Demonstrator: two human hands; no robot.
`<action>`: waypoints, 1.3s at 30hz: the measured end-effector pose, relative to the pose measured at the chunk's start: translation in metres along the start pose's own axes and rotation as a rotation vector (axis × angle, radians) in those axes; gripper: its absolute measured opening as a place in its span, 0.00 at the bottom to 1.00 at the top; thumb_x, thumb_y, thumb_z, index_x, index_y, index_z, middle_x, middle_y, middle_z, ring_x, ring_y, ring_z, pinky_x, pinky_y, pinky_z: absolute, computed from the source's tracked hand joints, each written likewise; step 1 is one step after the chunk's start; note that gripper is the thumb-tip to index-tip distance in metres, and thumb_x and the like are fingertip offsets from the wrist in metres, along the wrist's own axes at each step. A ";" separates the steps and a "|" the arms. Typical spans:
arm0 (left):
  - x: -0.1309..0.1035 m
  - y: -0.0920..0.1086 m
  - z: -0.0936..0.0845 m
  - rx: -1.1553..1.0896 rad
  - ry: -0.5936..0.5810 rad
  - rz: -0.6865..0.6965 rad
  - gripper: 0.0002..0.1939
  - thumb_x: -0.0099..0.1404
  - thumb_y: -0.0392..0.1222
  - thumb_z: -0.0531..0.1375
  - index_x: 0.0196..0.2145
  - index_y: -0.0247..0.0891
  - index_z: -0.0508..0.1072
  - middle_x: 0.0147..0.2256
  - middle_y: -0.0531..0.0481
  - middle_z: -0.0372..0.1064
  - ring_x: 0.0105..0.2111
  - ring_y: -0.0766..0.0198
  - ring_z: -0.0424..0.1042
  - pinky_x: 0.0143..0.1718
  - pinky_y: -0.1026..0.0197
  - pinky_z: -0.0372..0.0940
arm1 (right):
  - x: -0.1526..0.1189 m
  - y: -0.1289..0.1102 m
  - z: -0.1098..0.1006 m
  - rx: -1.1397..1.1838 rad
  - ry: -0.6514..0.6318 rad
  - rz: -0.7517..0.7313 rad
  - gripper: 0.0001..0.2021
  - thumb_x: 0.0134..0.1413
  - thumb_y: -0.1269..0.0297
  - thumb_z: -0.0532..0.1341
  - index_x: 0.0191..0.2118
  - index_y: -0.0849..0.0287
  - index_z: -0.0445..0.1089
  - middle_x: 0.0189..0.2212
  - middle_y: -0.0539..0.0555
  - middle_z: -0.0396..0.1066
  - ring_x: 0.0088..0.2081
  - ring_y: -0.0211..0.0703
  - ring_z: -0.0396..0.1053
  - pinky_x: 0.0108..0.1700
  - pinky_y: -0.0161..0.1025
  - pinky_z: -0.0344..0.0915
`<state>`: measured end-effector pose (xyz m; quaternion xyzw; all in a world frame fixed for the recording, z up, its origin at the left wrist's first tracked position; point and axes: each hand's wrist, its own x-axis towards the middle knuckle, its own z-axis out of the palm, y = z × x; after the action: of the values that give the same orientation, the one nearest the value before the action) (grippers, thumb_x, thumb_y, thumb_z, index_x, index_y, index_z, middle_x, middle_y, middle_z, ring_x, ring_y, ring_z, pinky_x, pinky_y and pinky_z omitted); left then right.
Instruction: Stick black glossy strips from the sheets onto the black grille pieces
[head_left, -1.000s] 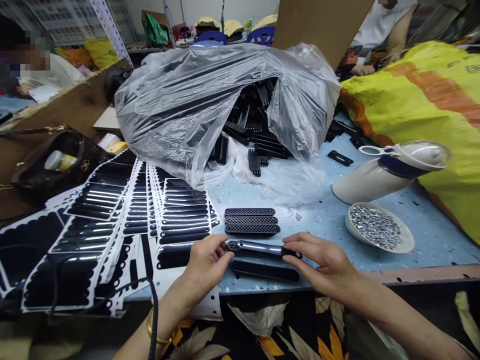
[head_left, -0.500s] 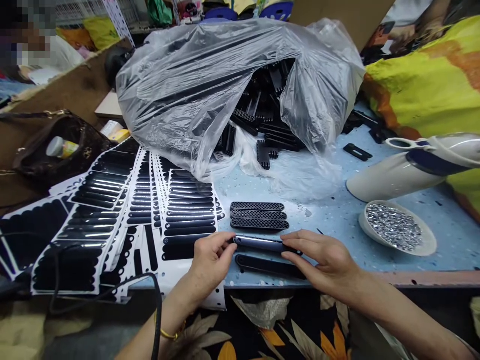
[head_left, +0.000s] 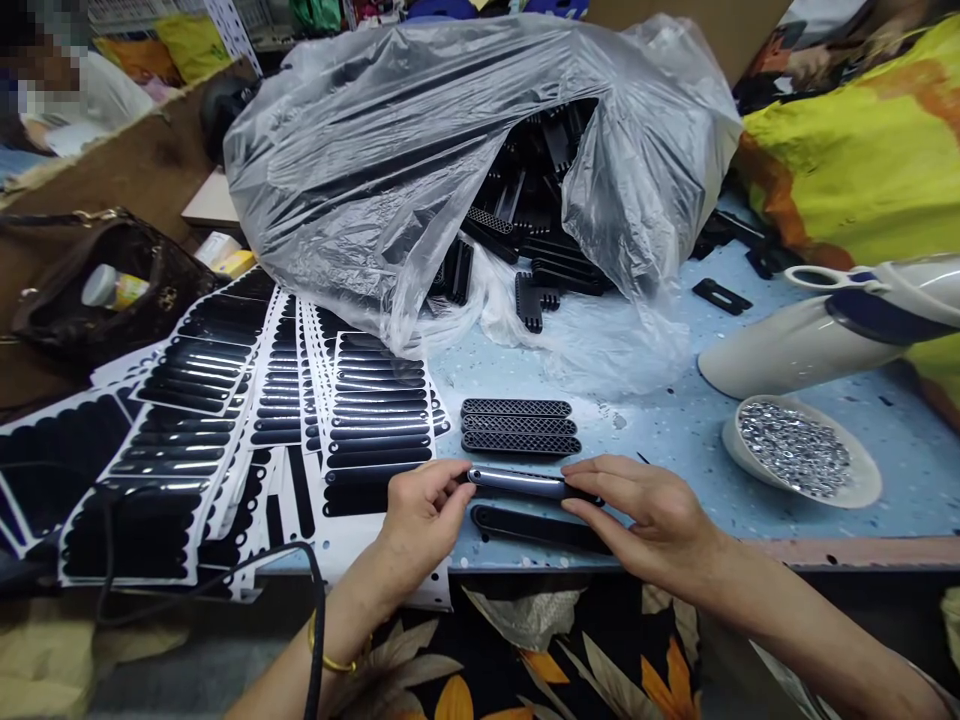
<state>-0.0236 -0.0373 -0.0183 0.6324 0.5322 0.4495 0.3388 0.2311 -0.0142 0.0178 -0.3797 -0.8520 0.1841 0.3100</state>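
My left hand (head_left: 429, 500) pinches the left end of a glossy black strip with rounded ends (head_left: 517, 484) between thumb and fingers. At its other end, my right hand (head_left: 637, 505) closes thumb and fingers on the same strip. Just nearer to me lies a second black strip (head_left: 536, 528), its right end partly hidden by my right hand. Beyond the held strip, several black strips with lattice faces (head_left: 517, 426) lie side by side. To the left, sheets of glossy black round-ended stickers (head_left: 379, 400) are fanned out in overlapping layers.
A large clear plastic bag (head_left: 360, 150) spills black plastic parts (head_left: 555, 240). On the right are a bowl of small silvery pieces (head_left: 795, 450), a tilted white vessel (head_left: 802, 345) and a yellow sack (head_left: 885, 160). A brown handbag (head_left: 67, 320) and black cable (head_left: 319, 600) are on the left.
The camera view has shifted slightly, so the background sits a little higher. Both hands keep the same hold on the strip, with hardly any movement.
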 end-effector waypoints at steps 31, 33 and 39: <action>0.000 0.000 -0.004 -0.069 -0.016 -0.040 0.12 0.60 0.34 0.62 0.41 0.35 0.83 0.31 0.46 0.80 0.23 0.66 0.75 0.23 0.67 0.69 | 0.004 0.003 0.001 -0.104 -0.106 -0.075 0.08 0.62 0.73 0.58 0.37 0.60 0.74 0.32 0.58 0.76 0.32 0.48 0.75 0.34 0.42 0.73; 0.001 0.001 -0.005 -0.074 -0.010 -0.017 0.11 0.61 0.33 0.62 0.38 0.38 0.84 0.34 0.45 0.82 0.29 0.62 0.79 0.29 0.66 0.73 | 0.005 0.003 0.001 -0.105 -0.107 -0.075 0.08 0.62 0.73 0.57 0.36 0.60 0.74 0.31 0.58 0.76 0.31 0.48 0.75 0.33 0.42 0.73; 0.001 0.002 -0.006 -0.117 0.008 -0.044 0.09 0.59 0.33 0.63 0.34 0.40 0.84 0.37 0.46 0.83 0.36 0.58 0.82 0.39 0.60 0.77 | 0.002 0.003 0.002 -0.062 -0.100 -0.047 0.07 0.63 0.72 0.58 0.38 0.60 0.74 0.32 0.58 0.76 0.32 0.47 0.75 0.34 0.41 0.72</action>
<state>-0.0281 -0.0367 -0.0141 0.5977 0.5203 0.4749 0.3829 0.2302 -0.0107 0.0153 -0.3592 -0.8804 0.1688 0.2595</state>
